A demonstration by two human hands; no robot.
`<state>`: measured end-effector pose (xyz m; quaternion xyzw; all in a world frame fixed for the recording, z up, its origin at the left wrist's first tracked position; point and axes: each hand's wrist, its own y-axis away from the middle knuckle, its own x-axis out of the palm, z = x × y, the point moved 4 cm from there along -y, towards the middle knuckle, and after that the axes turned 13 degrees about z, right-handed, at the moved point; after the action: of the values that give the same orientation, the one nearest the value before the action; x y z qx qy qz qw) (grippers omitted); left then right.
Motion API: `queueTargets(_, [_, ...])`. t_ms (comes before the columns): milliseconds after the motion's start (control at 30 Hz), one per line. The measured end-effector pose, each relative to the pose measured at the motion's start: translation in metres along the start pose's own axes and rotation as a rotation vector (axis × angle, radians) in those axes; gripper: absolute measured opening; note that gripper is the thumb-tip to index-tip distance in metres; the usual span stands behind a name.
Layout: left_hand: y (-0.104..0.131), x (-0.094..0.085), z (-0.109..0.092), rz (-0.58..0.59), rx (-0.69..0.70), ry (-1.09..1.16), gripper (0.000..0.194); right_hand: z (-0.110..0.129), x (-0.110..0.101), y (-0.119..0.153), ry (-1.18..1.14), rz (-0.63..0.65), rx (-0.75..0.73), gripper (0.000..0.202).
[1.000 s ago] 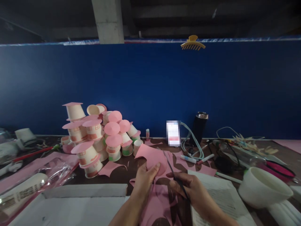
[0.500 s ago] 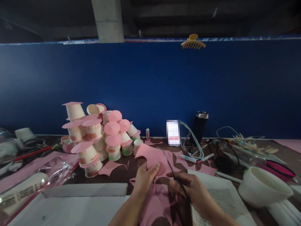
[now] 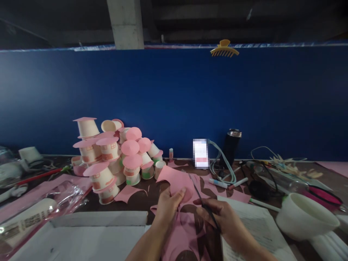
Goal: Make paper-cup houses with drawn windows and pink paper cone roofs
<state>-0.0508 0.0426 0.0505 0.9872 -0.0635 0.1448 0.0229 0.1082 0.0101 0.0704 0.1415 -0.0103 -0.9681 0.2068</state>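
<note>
My left hand [image 3: 169,207] pinches a piece of pink paper [image 3: 176,181], thumb on top near its lower edge. To the right, my right hand [image 3: 217,216] is closed on dark scissors [image 3: 201,200], whose blades point up and left along the right side of the held paper. Under and between both hands lie pink paper scraps [image 3: 179,232] with round cut-outs. Left of the held paper, decorated paper cups [image 3: 107,148] with pink paper tops are stacked in several tiers on the dark table.
A white box [image 3: 100,232] lies at the front left beside plastic packaging [image 3: 54,203]. Further back stand a phone [image 3: 201,154] and a black bottle [image 3: 230,148]. Markers [image 3: 218,183], a printed sheet [image 3: 252,221] and a white cup [image 3: 304,216] are at the right.
The whole view has shifted very slightly. Both hands keep their hold on the paper and the scissors; the scissor blades look slightly tilted from before.
</note>
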Motion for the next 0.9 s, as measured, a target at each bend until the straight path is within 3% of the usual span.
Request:
queueTargets(400, [0.000, -0.001, 0.001, -0.006, -0.002, 0.005, 0.035, -0.004, 0.003, 0.000, -0.035, 0.032, 0.026, 0.040])
queueTargets(700, [-0.003, -0.005, 0.011, 0.012, -0.047, 0.088, 0.037, -0.016, -0.006, -0.008, -0.189, -0.134, 0.018, 0.048])
queueTargets(900, [-0.009, -0.008, 0.024, 0.000, -0.091, 0.182, 0.040, -0.015, -0.005, -0.009, -0.252, -0.150, 0.058, 0.056])
